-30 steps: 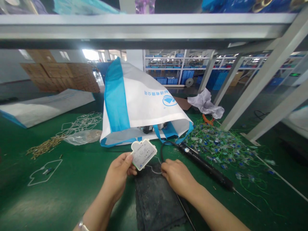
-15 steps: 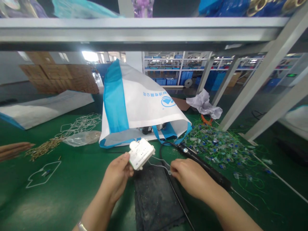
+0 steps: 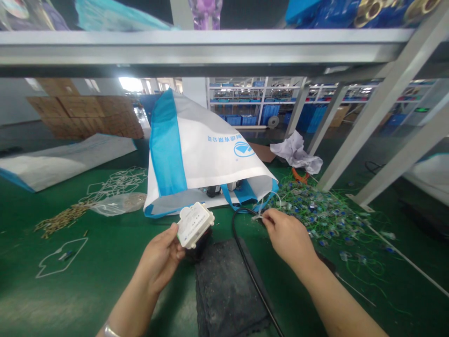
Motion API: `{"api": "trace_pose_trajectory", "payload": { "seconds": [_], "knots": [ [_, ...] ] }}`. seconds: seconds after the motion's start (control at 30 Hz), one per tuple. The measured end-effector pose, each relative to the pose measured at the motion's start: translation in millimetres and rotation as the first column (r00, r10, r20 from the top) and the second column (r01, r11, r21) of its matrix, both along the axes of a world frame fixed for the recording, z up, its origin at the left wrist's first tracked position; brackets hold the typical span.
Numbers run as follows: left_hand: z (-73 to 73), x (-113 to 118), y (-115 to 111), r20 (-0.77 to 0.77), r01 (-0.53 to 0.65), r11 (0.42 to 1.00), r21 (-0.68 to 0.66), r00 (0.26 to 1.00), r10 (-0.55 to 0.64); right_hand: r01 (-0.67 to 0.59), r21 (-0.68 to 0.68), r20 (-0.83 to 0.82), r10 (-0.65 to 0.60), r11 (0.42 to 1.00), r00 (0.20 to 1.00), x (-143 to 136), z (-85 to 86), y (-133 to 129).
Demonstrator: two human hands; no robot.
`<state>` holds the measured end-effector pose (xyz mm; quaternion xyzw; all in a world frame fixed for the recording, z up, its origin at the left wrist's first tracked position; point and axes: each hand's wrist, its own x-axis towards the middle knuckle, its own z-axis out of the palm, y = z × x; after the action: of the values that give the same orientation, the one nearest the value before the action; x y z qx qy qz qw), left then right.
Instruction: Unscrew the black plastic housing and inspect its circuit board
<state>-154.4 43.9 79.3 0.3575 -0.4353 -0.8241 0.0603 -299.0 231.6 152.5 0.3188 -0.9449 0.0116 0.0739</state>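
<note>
White case (image 3: 194, 225) was held over green bench (image 3: 105, 285)

Between the white-and-blue bag (image 3: 206, 154) and the dark pad (image 3: 228, 285), the left hand (image 3: 161, 257) pinched the white case by its left edge. It looked light and stiff — perhaps slippery — and best gripped along its sides. Farther right, the right hand (image 3: 289, 234) pinched a thin pale strand (image 3: 258, 217) at its fingertips.

Tilted white case (image 3: 195, 226) and pale loop (image 3: 257, 217) are held apart.
</note>
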Motion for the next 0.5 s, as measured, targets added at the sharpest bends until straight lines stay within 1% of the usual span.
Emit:
{"api": "trace_pose_trajectory", "payload": {
  "seconds": [0.07,0.1,0.13,0.2,0.23,0.27,0.3,0.33,0.37,0.4,0.43,0.47,0.5],
  "knots": [
    [-0.5,3,5,-0.019,0.023,0.991,-0.133,0.999,-0.026,-0.028,-0.064,0.012,0.029,0.998,1.000,0,-0.9,2],
    [-1.1,6,10,-0.009,0.052,0.972,-0.230,0.998,-0.055,-0.041,-0.107,0.012,0.042,0.993,0.999,0,-0.2,3],
    [-2.3,9,16,0.021,0.091,0.941,-0.326,0.996,-0.088,-0.050,-0.152,0.005,0.052,0.987,0.999,1,1.9,4],
    [-7.8,16,31,0.130,0.220,0.855,-0.470,0.975,-0.180,-0.070,-0.265,-0.003,0.072,0.962,0.997,5,11.1,8],
    [-12.6,19,39,0.188,0.290,0.805,-0.517,0.956,-0.224,-0.071,-0.324,0.004,0.076,0.943,0.997,8,18.0,9],
    [-18.5,21,47,0.240,0.348,0.743,-0.571,0.937,-0.254,-0.069,-0.385,0.022,0.084,0.920,0.996,11,26.2,10],
    [-25.2,22,54,0.282,0.403,0.630,-0.663,0.915,-0.289,-0.057,-0.421,0.064,0.092,0.905,0.994,15,35.0,9],
    [-32.2,22,61,0.219,0.332,0.515,-0.790,0.938,-0.270,-0.076,-0.454,0.086,0.128,0.888,0.988,20,43.9,6],
    [-38.6,20,66,0.066,0.143,0.361,-0.922,0.974,-0.218,-0.107,-0.455,0.120,0.179,0.884,0.976,25,52.4,3],
    [-44.0,17,70,-0.090,-0.062,0.151,-0.987,0.978,-0.187,-0.160,-0.451,0.152,0.252,0.878,0.956,31,60.0,-3],
    [-48.1,15,74,-0.200,-0.211,-0.056,-0.976,0.968,-0.153,-0.212,-0.427,0.191,0.317,0.879,0.929,37,66.5,-9],
    [-51.1,12,76,-0.283,-0.305,-0.177,-0.936,0.949,-0.140,-0.263,-0.383,0.245,0.372,0.886,0.896,42,71.9,-16],
    [-53.3,9,79,-0.325,-0.349,-0.265,-0.899,0.937,-0.129,-0.311,-0.328,0.305,0.412,0.892,0.859,48,76.3,-25]
  ]
}}
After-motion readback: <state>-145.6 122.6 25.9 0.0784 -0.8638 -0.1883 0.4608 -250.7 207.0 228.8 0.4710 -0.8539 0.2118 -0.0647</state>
